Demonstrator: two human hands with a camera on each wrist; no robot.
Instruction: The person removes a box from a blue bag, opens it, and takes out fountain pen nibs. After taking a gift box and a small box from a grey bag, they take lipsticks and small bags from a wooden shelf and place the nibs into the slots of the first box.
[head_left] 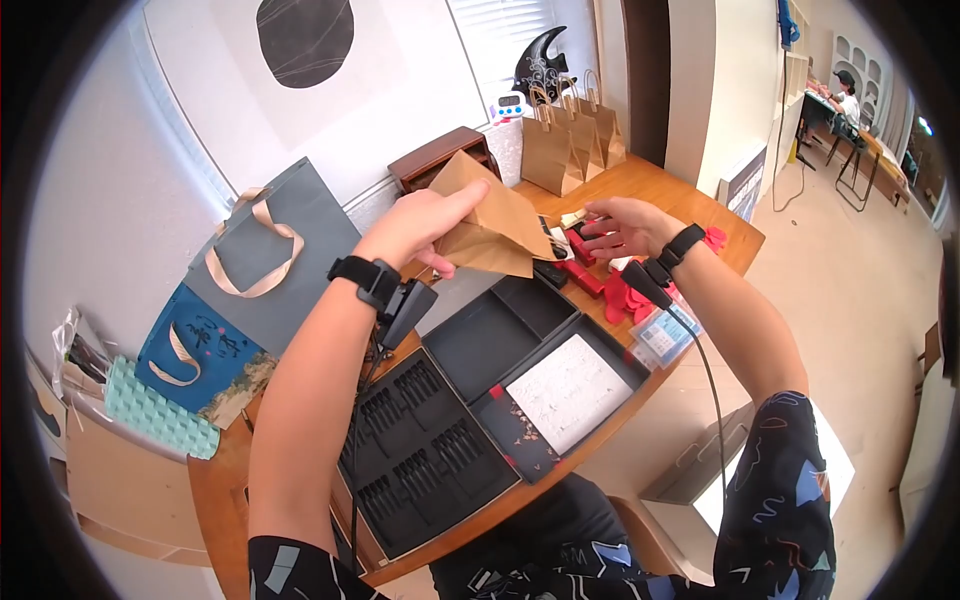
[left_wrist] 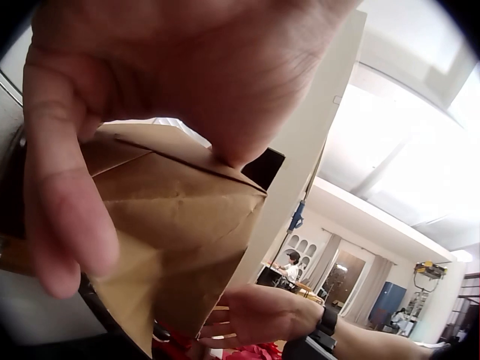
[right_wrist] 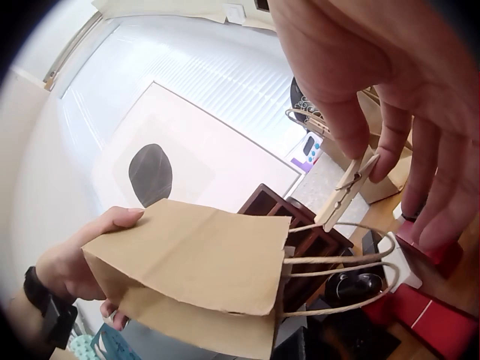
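Note:
A brown kraft paper bag (head_left: pixel 490 225) is tilted on its side above the table, its twisted-cord handles (right_wrist: pixel 341 262) pointing right. My left hand (head_left: pixel 430 220) grips it at the bottom end, thumb on the upper face and fingers beneath. In the right wrist view, my right hand (right_wrist: pixel 375 97) pinches a wooden clothespin (right_wrist: pixel 346 191) between thumb and index finger, squeezing its upper ends. The clothespin's lower tip overlaps one cord handle close to the bag's mouth. The other right fingers extend loosely.
Several brown bags (head_left: pixel 570 145) stand at the back beside a wooden box (head_left: pixel 440 160). Red boxes (right_wrist: pixel 435 322) lie under my right hand. An open black case (head_left: pixel 430 450) fills the table front. A grey gift bag (head_left: pixel 285 240) stands left; a person (head_left: pixel 847 105) sits far right.

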